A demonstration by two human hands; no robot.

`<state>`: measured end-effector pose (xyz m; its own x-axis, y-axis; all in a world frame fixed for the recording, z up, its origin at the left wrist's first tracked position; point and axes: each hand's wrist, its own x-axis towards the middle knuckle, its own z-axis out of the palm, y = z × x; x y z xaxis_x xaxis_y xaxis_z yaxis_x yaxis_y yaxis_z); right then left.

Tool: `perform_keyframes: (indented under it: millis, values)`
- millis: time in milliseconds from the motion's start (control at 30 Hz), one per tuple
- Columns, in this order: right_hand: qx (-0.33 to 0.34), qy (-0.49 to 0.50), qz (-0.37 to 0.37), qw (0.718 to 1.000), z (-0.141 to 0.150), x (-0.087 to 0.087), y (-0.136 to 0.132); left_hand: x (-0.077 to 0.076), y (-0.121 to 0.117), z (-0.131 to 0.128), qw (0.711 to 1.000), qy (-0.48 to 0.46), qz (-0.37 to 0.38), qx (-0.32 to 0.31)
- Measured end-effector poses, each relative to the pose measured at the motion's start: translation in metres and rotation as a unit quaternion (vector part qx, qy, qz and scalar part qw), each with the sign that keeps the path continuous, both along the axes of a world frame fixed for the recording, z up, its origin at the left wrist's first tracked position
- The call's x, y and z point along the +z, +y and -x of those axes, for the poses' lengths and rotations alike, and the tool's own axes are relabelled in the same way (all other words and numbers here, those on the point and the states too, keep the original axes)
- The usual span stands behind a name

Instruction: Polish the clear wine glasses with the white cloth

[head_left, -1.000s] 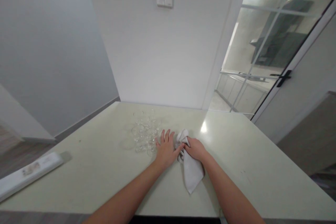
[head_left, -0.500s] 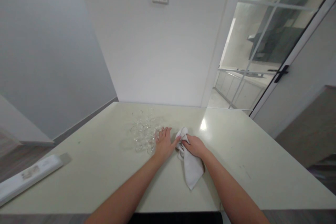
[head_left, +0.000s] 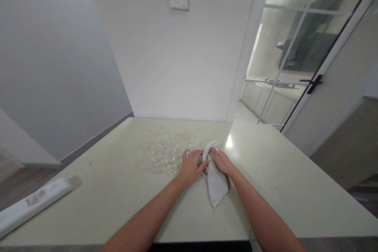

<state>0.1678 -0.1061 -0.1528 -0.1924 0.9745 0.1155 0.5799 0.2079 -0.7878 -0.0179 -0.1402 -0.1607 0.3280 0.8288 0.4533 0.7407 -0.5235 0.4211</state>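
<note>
Job looked midway, no more than a guess: R hand [head_left: 221,161] gripped the pale cloth [head_left: 217,184] approx. mid-table, one corner trailing twd the near edge. L hand [head_left: 191,167] was right up against it, fingers bent; couldn't tell if they held anything. Clear glasses [head_left: 169,152] were bunched just L, couldn't tell which were done or left. Table [head_left: 277,193] met the wall [head_left: 183,67] at its far edge; most elbow room was R.

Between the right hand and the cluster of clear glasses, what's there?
Bunched part of the pale cloth, then the left hand, lie between the right hand and the clear glasses, as the head view shows.
</note>
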Motion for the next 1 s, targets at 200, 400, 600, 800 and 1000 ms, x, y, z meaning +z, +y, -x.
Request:
perform_keyframes:
  millis: [200,400,600,800,1000]
  values:
    - [-0.136,0.314,0.065,0.937,-0.004,0.0,0.011,0.008,-0.006,-0.003,0.999,-0.024,0.003,-0.021]
    - [-0.123,0.488,0.061,0.862,-0.002,0.012,0.007,0.007,-0.008,-0.006,0.999,-0.016,-0.005,-0.027]
    - [-0.075,0.387,0.01,0.919,-0.007,0.017,0.004,0.015,-0.015,-0.005,0.998,-0.007,-0.052,0.031]
    - [-0.024,0.405,0.086,0.91,0.017,0.006,-0.005,0.017,-0.016,-0.008,0.998,-0.05,-0.038,0.028]
    - [-0.026,0.331,0.063,0.941,0.02,0.006,-0.009,0.02,-0.021,-0.006,0.988,-0.128,-0.082,-0.02]
